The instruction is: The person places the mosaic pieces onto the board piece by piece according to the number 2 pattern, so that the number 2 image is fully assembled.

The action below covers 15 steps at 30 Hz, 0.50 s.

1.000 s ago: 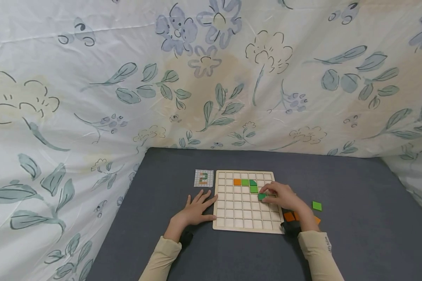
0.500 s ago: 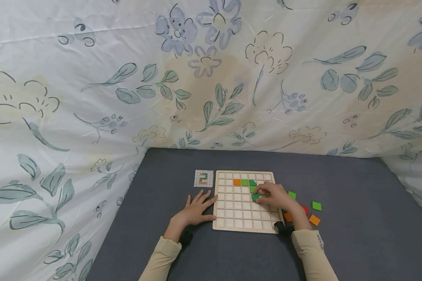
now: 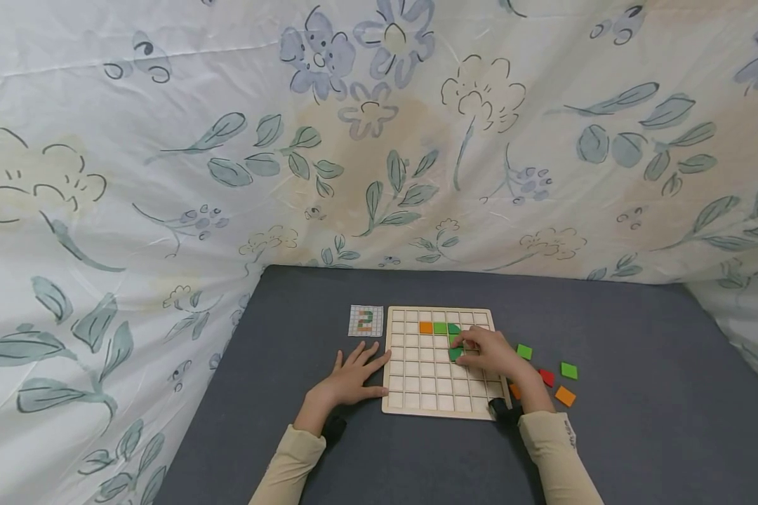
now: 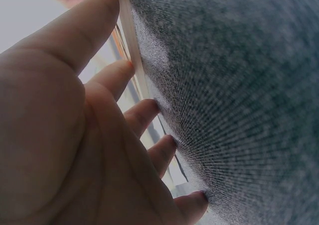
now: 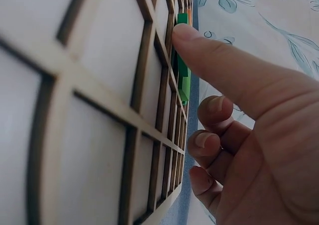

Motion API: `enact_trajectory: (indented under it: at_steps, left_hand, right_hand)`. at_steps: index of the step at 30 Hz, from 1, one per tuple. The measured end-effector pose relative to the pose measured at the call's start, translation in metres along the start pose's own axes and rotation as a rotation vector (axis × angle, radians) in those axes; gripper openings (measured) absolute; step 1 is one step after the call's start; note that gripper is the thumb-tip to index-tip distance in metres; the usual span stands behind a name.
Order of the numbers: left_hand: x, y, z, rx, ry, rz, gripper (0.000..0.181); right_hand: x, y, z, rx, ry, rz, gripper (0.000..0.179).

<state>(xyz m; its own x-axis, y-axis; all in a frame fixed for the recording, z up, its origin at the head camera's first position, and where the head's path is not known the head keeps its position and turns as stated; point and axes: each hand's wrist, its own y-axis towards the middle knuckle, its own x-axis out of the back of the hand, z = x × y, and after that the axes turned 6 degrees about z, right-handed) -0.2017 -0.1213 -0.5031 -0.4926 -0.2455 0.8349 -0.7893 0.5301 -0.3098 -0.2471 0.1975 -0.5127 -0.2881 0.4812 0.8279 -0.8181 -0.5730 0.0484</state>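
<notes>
A wooden grid board (image 3: 420, 386) lies on the dark table. In its second row sit an orange tile (image 3: 426, 327), a light green tile (image 3: 440, 328) and a dark green tile with a rounded corner (image 3: 454, 328). Below the last, another light green tile is partly covered by fingers. My right hand (image 3: 493, 353) pinches a dark green tile (image 3: 455, 355) between thumb and fingers, right at the cell under these. The right wrist view has the thumb against this tile (image 5: 182, 60). My left hand (image 3: 346, 380) is spread, its fingertips touching the board's left edge (image 4: 131, 33).
A small pattern card (image 3: 366, 320) with a coloured figure lies left of the board. Right of it are loose light green tiles (image 3: 568, 370), a red tile (image 3: 546, 378) and orange tiles (image 3: 565, 396), one partly behind the right wrist. A floral cloth (image 3: 379, 175) hangs behind the table.
My right hand has moved left across the board with the dark green tile, to below the light green one. The left hand stays where it was.
</notes>
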Motion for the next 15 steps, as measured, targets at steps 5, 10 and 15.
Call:
enact_trajectory:
  at_steps: [5, 10, 15]
  left_hand:
    - [0.0002, -0.0003, -0.0003, 0.001, -0.009, 0.002, 0.073]
    - [0.0, -0.0004, -0.0002, 0.0, -0.004, 0.001, 0.073]
    - [0.0003, -0.0009, -0.0009, 0.0, -0.004, -0.001, 0.073]
  right_hand:
    - [-0.0001, -0.0007, -0.0002, 0.0, 0.018, 0.007, 0.024]
    - [0.0003, -0.0014, -0.0008, 0.002, 0.02, -0.002, 0.024]
    - [0.0007, -0.0014, -0.0016, -0.011, 0.022, 0.001, 0.024]
